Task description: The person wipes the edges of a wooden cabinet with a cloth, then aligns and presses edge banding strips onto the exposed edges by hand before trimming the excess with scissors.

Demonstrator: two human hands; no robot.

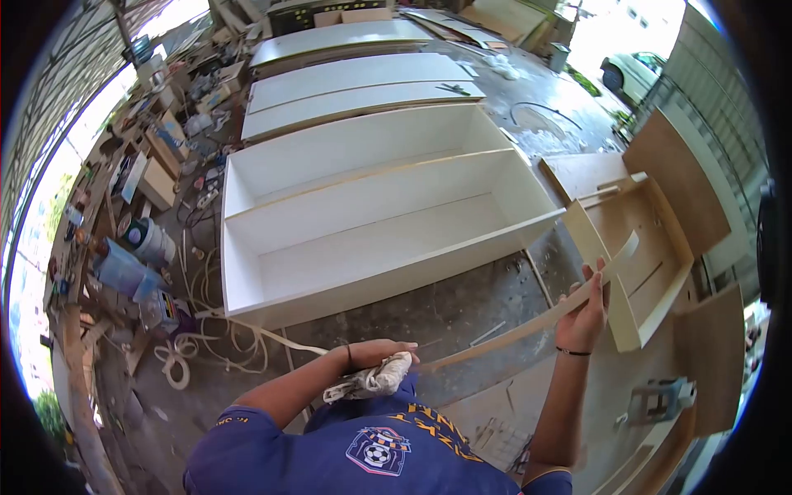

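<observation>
My right hand (582,318), raised at the right, pinches a long thin tan edging strip (511,332) near its free end. The strip runs down and left to my left hand (386,353), in front of my chest. A crumpled whitish cloth (379,381) is at my left hand, whose fingers are mostly hidden. More strip trails past my left forearm to loose coils (177,363) on the floor. Just beyond my hands lies a white open cabinet (396,219) with one long divider.
White panels (355,82) lie behind the cabinet. Buckets (148,239) and clutter line the left side. At the right are a shallow wooden box (676,239), leaning boards (676,177) and a grey device (660,402). A car (635,73) stands outside.
</observation>
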